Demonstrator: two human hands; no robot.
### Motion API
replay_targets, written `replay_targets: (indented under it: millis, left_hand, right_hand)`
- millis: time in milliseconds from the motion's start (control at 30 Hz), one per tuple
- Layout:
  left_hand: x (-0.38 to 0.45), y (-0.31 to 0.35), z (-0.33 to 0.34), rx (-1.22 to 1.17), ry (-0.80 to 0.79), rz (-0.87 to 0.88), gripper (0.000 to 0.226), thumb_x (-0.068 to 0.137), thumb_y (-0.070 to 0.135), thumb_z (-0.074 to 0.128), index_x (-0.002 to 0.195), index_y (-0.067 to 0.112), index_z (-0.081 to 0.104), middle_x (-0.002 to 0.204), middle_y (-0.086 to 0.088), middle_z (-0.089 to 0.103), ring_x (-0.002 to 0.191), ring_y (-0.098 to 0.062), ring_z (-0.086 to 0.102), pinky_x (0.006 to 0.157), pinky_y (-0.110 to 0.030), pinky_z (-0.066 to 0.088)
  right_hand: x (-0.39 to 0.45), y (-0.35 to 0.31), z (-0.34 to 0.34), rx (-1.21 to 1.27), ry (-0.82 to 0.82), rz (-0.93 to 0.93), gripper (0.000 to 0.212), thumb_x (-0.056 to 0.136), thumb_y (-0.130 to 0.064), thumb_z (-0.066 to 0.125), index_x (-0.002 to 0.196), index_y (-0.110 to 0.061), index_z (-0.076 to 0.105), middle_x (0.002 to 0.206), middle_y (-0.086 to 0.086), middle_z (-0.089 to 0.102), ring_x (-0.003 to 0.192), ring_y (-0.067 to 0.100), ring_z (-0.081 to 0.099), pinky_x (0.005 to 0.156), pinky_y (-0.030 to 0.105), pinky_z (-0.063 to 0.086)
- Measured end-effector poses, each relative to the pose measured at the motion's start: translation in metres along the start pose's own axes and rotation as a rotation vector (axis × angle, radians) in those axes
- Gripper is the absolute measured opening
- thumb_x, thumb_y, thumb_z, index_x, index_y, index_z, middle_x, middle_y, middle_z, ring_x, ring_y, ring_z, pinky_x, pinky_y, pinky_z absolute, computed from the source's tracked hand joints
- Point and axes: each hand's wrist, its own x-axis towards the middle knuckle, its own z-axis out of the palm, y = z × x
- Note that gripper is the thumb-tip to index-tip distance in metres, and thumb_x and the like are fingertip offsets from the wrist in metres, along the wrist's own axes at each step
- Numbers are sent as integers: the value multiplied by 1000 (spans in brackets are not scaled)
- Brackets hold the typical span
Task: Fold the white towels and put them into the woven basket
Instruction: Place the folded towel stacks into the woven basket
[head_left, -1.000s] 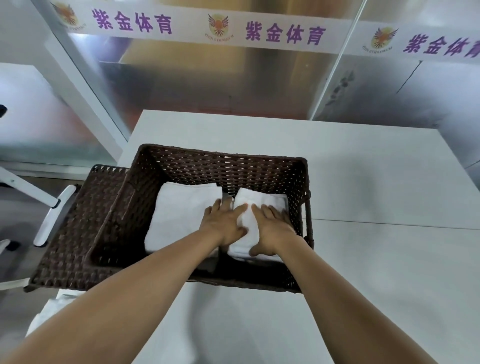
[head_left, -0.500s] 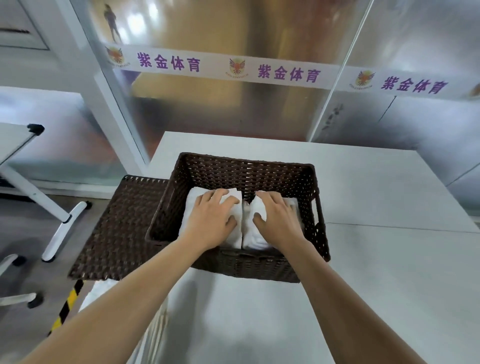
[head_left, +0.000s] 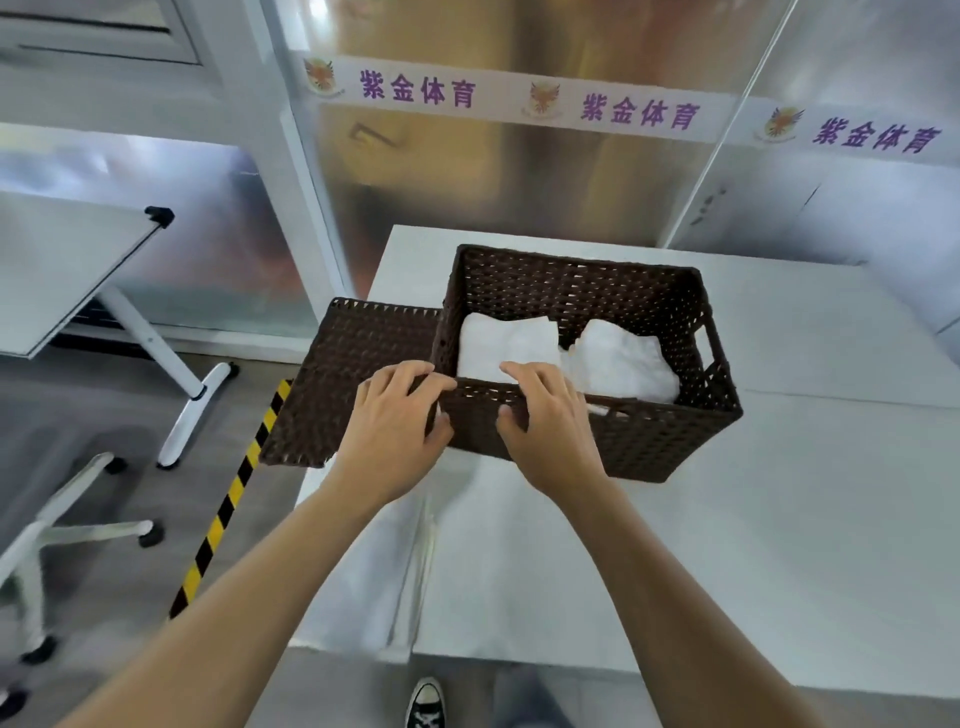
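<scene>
A dark brown woven basket (head_left: 571, 270) stands on the white table (head_left: 779, 519), with its lid (head_left: 353, 384) hanging open off the left side. Two white towels lie inside it: a flat folded one (head_left: 504, 340) on the left and a more rumpled one (head_left: 623, 358) on the right. My left hand (head_left: 395, 421) hovers at the basket's near left corner, fingers loosely curled, holding nothing. My right hand (head_left: 545, 421) is over the near rim, fingers above the edge and thumb by the front wall, no towel in it.
Pale cloth (head_left: 363, 571) lies along the table's near left edge. To the left are a folding table (head_left: 62, 260), a wheeled chair base (head_left: 78, 519) and yellow-black floor tape (head_left: 228, 493). A glass wall stands behind. My shoe (head_left: 426, 701) shows below.
Both hands have lifted off the towels and drawn back out of the basket to its near rim. The view has swung left and pulled back.
</scene>
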Motion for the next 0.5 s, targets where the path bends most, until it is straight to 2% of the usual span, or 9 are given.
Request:
replay_targets:
  millis: [100, 233, 300, 433, 500]
  left_hand:
    - [-35, -31, 1, 2, -33, -107, 37, 92, 27, 62, 130, 26, 58, 141, -1, 49, 130, -31, 43, 107, -46, 35]
    - [-83, -74, 12, 13, -118, -261, 42, 92, 25, 62, 134, 24, 54, 140, -4, 48, 124, -35, 47, 101, -46, 39]
    - [-105, -91, 22, 25, -211, -345, 46, 94, 27, 61, 138, 25, 49, 142, -7, 46, 125, -38, 48, 103, -48, 39]
    - [-139, -112, 49, -103, -400, -646, 72, 93, 39, 64, 154, 34, 25, 157, -11, 28, 136, -40, 38, 109, -52, 35]
    - [-151, -115, 61, -291, -436, -798, 88, 90, 36, 69, 158, 32, 14, 158, -10, 26, 142, -36, 33, 110, -45, 35]
  right_hand:
    - [-25, -22, 24, 43, -52, 8, 47, 93, -24, 61, 140, -24, 54, 133, -4, 53, 121, 20, 51, 105, 39, 39]
    - [-55, -35, 63, 50, -248, 49, 48, 96, -26, 58, 144, -25, 50, 139, -2, 48, 125, 21, 48, 108, 37, 35]
    - [-66, -37, 79, 38, -352, 75, 50, 98, -29, 55, 147, -26, 45, 143, -1, 47, 131, 21, 45, 112, 37, 32]
    - [-85, -38, 107, 57, -516, 171, 50, 97, -32, 56, 145, -28, 45, 140, 4, 51, 128, 25, 50, 109, 41, 38]
    - [-95, -35, 118, 113, -579, 237, 49, 96, -34, 57, 143, -28, 46, 136, 5, 54, 125, 26, 53, 108, 44, 42]
